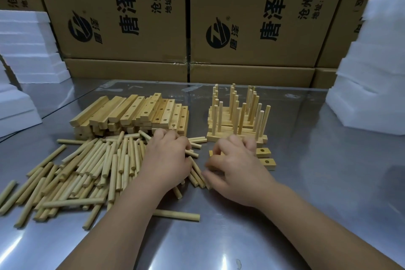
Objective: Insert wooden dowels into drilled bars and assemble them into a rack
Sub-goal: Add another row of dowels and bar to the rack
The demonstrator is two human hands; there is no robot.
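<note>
Dowels (pixel 87 169) lie heaped near the table's (pixel 306 204) left edge, and the left hand (pixel 166 160) curls around a few. Right hand (pixel 236 169), blurred, arches over two drilled bars (pixel 266 156); I cannot tell its grip.
</note>
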